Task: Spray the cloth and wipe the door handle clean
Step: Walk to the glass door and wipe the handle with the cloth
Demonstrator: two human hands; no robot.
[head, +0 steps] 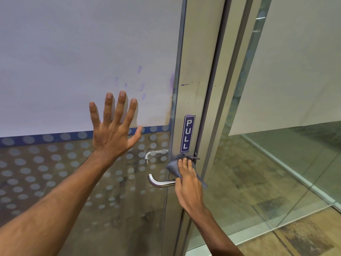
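A steel lever door handle (159, 182) sticks out to the left from the metal door frame (191, 74). My right hand (188, 183) presses a grey-blue cloth (174, 166) flat against the frame at the handle's base, just under a blue PULL sticker (187, 133). My left hand (115, 130) lies flat on the frosted glass door (73, 52) with its fingers spread, up and to the left of the handle. It holds nothing. No spray bottle is in view.
A second handle (154, 154) shows through the dotted glass on the door's far side. To the right stands a clear glass panel (276, 163) with a wood-look floor (304, 235) below it. The door edge stands slightly out from the neighbouring frame.
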